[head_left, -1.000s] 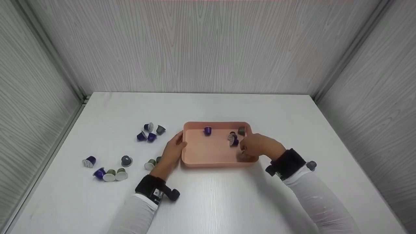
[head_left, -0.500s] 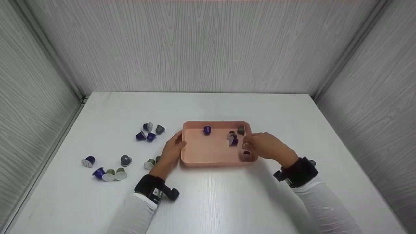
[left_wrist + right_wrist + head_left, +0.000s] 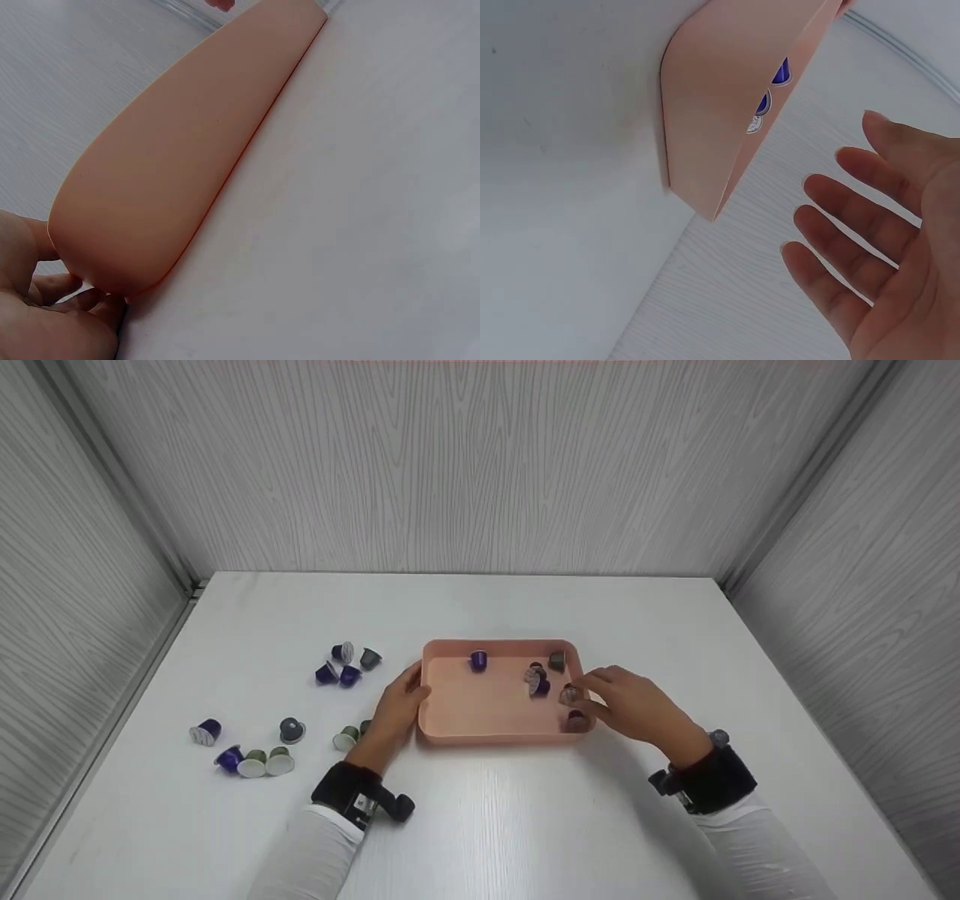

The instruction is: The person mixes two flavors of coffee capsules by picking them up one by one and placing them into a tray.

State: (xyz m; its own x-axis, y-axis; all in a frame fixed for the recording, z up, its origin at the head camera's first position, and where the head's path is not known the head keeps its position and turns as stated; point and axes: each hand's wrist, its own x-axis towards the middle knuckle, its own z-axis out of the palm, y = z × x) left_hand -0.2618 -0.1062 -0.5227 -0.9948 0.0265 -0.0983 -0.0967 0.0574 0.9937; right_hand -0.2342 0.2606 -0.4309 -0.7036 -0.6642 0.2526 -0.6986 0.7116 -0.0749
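Note:
My left hand [image 3: 394, 709] grips the left wall of a shallow pink tray [image 3: 472, 740], thumb at the rim. In the left wrist view its fingers [image 3: 64, 300] curl against the tray's outer corner. Over the tray's right wall, my right hand [image 3: 626, 705] has its fingers spread; the right wrist view shows them relaxed with nothing held. Just by its fingertips in the head view lies a coffee capsule [image 3: 568, 694], with another capsule [image 3: 576, 721] in the near right corner. A purple capsule [image 3: 478, 661], a dark green capsule [image 3: 556, 661] and a small cluster of capsules [image 3: 538, 681] also lie in the tray.
Left of the tray, a group of purple and grey-green capsules [image 3: 349, 676] lies on the white table [image 3: 480, 825]. Nearer the front left are more, among them a grey capsule [image 3: 292, 730] and a green one [image 3: 280, 761]. Pale wood-grain panels [image 3: 465, 465] enclose the table's back and sides.
My right hand has drawn back to the right and its fingers have opened, letting go of a capsule that now lies in the tray. My left hand and the tray have stayed put.

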